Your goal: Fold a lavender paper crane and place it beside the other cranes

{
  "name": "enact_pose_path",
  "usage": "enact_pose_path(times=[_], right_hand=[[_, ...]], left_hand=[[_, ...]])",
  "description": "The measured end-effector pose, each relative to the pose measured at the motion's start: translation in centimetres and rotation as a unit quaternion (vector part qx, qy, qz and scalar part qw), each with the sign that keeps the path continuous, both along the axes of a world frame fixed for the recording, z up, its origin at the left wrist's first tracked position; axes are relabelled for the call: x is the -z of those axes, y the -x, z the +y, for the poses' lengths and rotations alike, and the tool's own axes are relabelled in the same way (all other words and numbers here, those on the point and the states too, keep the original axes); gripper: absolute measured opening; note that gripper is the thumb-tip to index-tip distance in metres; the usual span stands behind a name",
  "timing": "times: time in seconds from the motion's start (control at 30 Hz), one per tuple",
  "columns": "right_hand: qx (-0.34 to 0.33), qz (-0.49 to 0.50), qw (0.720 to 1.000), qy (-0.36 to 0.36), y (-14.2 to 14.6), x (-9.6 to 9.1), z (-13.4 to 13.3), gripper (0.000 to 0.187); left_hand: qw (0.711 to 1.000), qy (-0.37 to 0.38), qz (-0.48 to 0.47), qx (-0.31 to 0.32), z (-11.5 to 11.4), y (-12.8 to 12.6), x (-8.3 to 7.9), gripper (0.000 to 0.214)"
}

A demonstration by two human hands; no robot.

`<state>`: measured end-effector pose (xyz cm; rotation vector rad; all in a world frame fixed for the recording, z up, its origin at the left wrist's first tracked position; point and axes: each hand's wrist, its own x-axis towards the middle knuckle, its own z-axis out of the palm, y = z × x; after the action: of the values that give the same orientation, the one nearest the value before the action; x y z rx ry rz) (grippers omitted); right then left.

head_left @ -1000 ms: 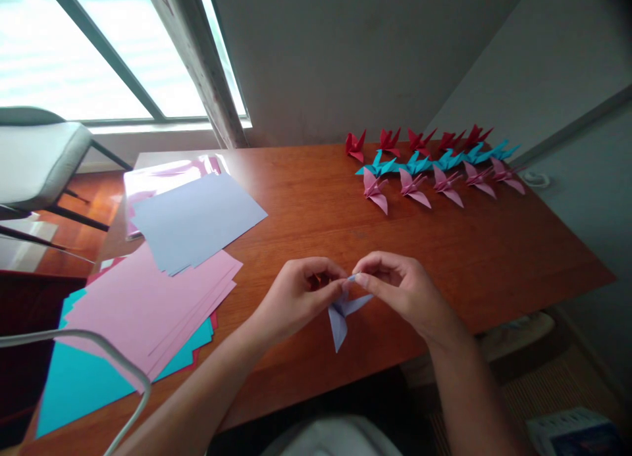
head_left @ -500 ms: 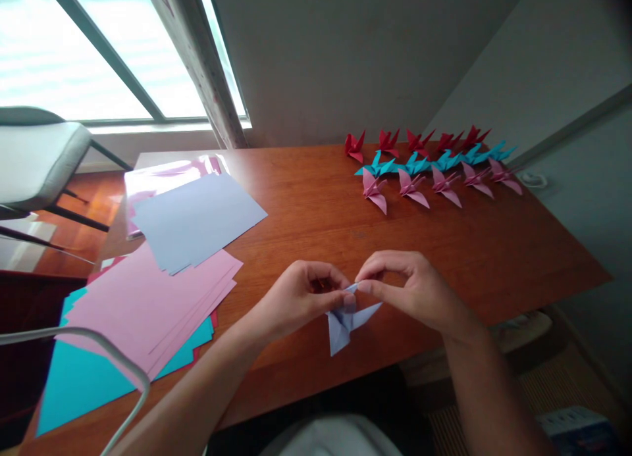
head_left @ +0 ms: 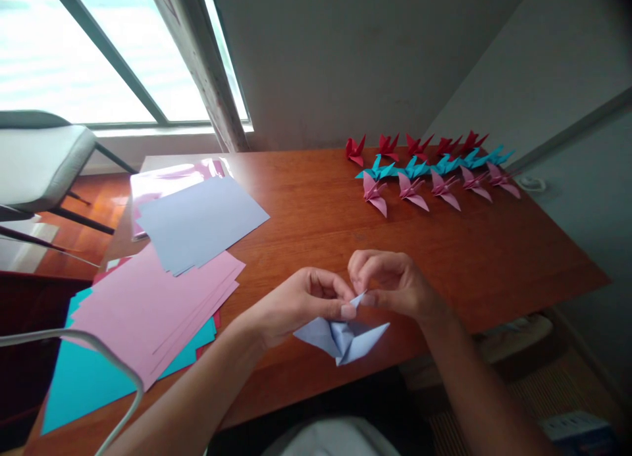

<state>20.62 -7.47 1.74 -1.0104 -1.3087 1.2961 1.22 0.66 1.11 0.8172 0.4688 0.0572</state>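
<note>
A pale blue-grey origami crane [head_left: 343, 341] is held just above the near edge of the table, its two wings spread to either side. My left hand [head_left: 316, 298] pinches it between thumb and fingers at the base of a narrow pointed end. At the tip of that point, the thumb and curled fingers of my right hand [head_left: 390, 285] close in a pinch. Part of the crane's far side is hidden behind my left thumb.
Rows of red [head_left: 417, 145], turquoise [head_left: 412, 168] and pink paper cranes [head_left: 412, 191] stand at the back right. Grey-blue sheets [head_left: 207, 219], pink sheets [head_left: 162, 304] and turquoise sheets [head_left: 83, 390] lie at left. A white cable [head_left: 113, 357] curves over the left corner.
The crane has turned and tilted, so both wings now show widely. My right hand has shifted slightly left, its fingers more curled at the pointed tip.
</note>
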Motion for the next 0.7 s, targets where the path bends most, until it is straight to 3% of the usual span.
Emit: enact_pose_path(times=[0.33,0.7], right_hand=[[0.018,0.075,0.997,-0.024,1.5,1.2,0.0,0.03],[-0.038,0.117,0.989,-0.076,1.6,1.5,0.4,0.014]], left_hand=[[0.998,0.049,-0.025,0.031,-0.5,-0.1,-0.2,0.027],[0.997,0.075,-0.018,0.027,-0.5,0.1,0.3,0.03]])
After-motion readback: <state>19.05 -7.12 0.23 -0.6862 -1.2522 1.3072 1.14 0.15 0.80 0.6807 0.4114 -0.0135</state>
